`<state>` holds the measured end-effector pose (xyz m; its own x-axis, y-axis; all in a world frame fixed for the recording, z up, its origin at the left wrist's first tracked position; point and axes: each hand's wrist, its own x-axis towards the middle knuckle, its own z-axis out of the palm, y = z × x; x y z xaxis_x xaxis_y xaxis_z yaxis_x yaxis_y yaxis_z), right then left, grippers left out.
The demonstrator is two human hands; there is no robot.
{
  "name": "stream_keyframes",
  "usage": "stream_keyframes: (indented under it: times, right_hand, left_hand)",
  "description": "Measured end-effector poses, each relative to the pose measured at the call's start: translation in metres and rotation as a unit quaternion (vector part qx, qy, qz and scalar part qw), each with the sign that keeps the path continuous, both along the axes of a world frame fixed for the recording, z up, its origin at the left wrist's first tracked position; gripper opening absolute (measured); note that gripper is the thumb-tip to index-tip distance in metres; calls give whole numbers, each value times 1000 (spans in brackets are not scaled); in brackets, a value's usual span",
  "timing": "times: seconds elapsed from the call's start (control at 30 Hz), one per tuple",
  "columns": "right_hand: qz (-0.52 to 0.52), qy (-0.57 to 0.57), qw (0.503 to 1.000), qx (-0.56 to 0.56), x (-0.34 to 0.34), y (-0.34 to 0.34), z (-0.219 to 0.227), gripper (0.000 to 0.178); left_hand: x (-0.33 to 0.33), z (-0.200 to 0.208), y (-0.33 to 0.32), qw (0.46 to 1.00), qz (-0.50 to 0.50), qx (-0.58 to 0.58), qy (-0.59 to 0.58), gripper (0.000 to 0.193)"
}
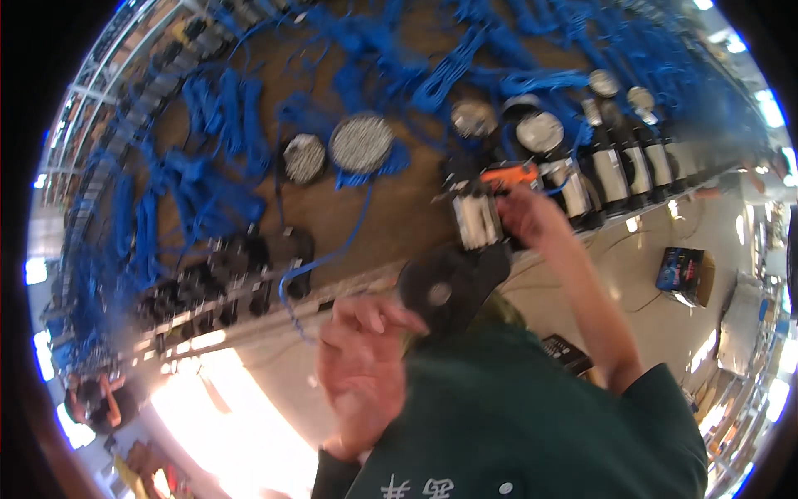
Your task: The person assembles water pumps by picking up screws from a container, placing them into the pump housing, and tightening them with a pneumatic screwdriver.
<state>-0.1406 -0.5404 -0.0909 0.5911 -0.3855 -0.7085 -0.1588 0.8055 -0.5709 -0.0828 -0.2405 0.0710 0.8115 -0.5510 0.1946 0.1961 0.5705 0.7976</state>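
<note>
Right hand at the orange thing, bowls of small pieces beyond

The right hand (532, 218) has its fingers curled at an orange thing (514, 175) on the near edge of the brown table (407, 204); whether they clamp it cannot be told. The left hand (362, 353), fingers bent, is near a black machine part (424, 287) and a hanging blue cable (337, 254); its grip is unclear too.

Farther in, a large round bowl (332, 148) is full of small silvery pieces, resting partly over blue material. Just left, a smaller round bowl (286, 155) holds similar pieces. Behind the orange thing stand two shiny round dishes (520, 137), contents too blurred to tell. Bundled blue cables (453, 71) cover the far side.
</note>
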Motion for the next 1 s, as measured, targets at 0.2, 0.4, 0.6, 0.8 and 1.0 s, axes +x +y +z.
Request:
stream_keyframes:
  times: [0.2, 0.4, 0.6, 0.8, 1.0]
  right_hand:
    - [4, 148, 989, -22, 53, -12, -47, 20]
    - [-105, 149, 981, -71, 50, -12, -57, 20]
    - [-147, -56, 975, 154, 42, -4, -13, 23]
    - [-212, -245, 943, 79, 0, -26, 52, 48]
    - [-368, -345, 859, 90, -37, 1, 129, 38]
  left_hand:
    - [6, 126, 14, 930, -155, -168, 288, 16]
    - [30, 114, -7, 953, -116, -145, 241, 9]
    - [230, -130, -82, 876, 47, 427, -219, 16]
    - [286, -235, -140, 565, -14, 623, -540, 38]
    - [303, -233, -118, 906, 12, 414, 90, 21]
